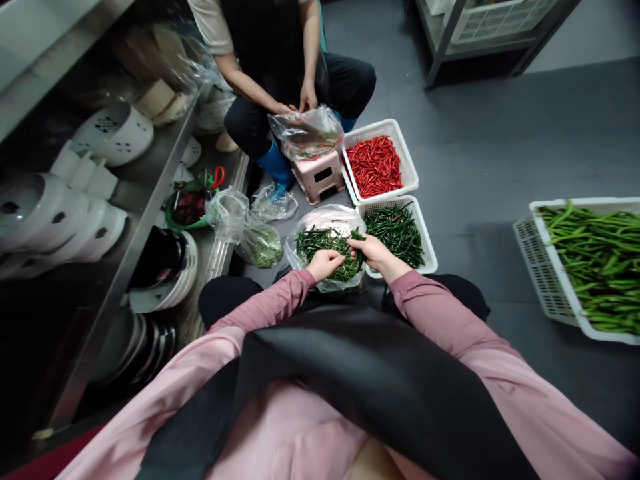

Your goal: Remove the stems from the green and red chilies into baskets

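In the head view, my right hand (374, 253) is closed around a small bunch of green chilies (357, 236). My left hand (325, 265) meets it fingertip to fingertip in a pinch; what it pinches is too small to make out. Both are above an open clear plastic bag (293, 250) with green chilies and stems (313, 243) inside. Touching the bag on the right, a white basket (430, 259) holds dark green chilies (397, 233). Behind that one is a second white basket (410, 167) with red chilies (375, 167).
Across from me a seated person (300, 87) handles a plastic bag (307, 133) on a pink stool (323, 177). A basket (547, 267) of long green peppers stands at right. Metal shelves (145, 167) with bowls and plates line the left. More bags (260, 243) lie on the floor.
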{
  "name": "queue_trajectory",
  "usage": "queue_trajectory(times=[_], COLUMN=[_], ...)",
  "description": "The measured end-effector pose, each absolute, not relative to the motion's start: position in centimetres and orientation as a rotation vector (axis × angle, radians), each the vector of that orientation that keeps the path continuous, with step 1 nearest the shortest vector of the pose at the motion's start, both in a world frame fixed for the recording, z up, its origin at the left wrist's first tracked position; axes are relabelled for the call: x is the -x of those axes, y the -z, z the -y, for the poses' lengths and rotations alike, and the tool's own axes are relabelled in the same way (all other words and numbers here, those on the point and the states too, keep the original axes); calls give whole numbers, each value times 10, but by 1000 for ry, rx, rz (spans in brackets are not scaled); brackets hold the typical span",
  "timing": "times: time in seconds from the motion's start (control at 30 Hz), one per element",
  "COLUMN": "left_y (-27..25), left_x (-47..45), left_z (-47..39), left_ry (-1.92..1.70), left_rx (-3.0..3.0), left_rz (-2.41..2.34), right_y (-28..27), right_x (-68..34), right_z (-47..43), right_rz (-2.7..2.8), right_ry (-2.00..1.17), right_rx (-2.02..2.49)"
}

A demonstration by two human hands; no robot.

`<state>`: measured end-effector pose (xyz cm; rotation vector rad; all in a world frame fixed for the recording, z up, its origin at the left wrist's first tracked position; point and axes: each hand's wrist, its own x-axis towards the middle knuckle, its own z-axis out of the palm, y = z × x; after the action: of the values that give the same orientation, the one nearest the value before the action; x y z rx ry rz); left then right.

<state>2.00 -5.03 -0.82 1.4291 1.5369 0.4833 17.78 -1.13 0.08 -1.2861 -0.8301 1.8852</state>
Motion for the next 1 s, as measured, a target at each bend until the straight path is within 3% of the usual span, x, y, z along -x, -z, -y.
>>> queue_trajectory(times=[0.17,0.37,0.57,0.73,1.0], left_y=[17,31,57,47,14], left_x=[-15,-4,-17,-12,-33], left_z=[25,-39,-76,-75,7], left_ry=[-162,102,364,221,-599], left_rx=[-1529,-2185,-2474,-2397,-1513], left_rz=[-1708,-1822,-1569,-1649,-1606], right_y=[-3,-23,-22,-10,5], right_x=[-176,-193,-194,-193,-179], right_z=[12,-12,-8,-7,-4], right_rz=[1001,490,687,738,805], right_ry=[-1590,-1724,-1868,-1788,-1846], right_rx=[1326,1201,1133,1271,1340])
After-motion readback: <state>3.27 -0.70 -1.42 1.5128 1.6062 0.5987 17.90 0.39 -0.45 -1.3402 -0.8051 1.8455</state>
